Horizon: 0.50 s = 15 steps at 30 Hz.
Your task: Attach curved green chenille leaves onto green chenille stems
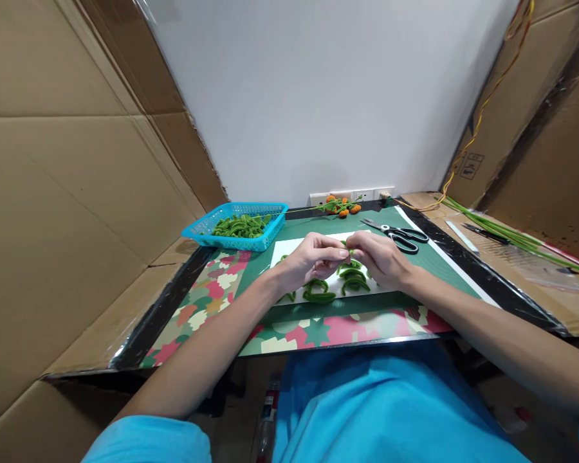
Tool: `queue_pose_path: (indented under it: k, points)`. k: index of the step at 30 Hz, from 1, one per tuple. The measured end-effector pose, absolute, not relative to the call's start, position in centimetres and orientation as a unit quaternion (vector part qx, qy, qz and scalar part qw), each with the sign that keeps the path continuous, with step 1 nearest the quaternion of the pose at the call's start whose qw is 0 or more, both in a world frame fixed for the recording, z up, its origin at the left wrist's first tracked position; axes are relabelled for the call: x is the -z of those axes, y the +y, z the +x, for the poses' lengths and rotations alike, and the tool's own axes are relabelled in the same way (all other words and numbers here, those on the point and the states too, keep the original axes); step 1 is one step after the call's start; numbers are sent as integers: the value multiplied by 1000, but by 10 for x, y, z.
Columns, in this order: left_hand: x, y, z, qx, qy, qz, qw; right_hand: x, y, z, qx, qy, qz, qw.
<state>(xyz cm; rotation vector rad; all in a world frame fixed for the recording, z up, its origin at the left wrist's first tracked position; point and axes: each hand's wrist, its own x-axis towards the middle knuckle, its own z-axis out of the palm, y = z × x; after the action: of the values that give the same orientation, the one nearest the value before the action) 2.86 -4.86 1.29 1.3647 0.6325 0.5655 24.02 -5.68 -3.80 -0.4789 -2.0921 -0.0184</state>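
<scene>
My left hand [311, 258] and my right hand [380, 257] meet over a white sheet [280, 249]. Both sets of fingers are pinched together on a small green pipe cleaner piece [351, 253], most of it hidden by the fingertips. Below them on the sheet lie several bent green pipe cleaner loops [319, 297], some in a stacked row [355, 283] beneath my right hand. Black-handled scissors [399, 235] rest just beyond my right hand, blades pointing away to the left.
At the back left stands a blue basket [251, 243] holding many green loops [241, 226]. Orange pipe cleaner flowers [342, 209] lie by the wall sockets [364, 194]. Long green stems [511, 236] and a craft knife [486, 234] are at the right. Cardboard walls [77, 193] enclose both sides.
</scene>
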Motion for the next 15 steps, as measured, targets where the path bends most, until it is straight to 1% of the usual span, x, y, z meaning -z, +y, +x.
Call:
queue_pose_path:
  k: [3,6,11,15]
  points:
    - [-12,-48,30,-256,289,608,693,40,-55,241,29,-855,-204,477]
    - [-12,-48,30,-257,296,600,697,42,-54,239,34,-847,-194,494]
    - [-16,-47,27,-217,289,593,720,44,-55,236,-7,-844,-186,502]
    - [-17,-47,27,-229,288,602,709,44,-56,236,-15,-840,-209,501]
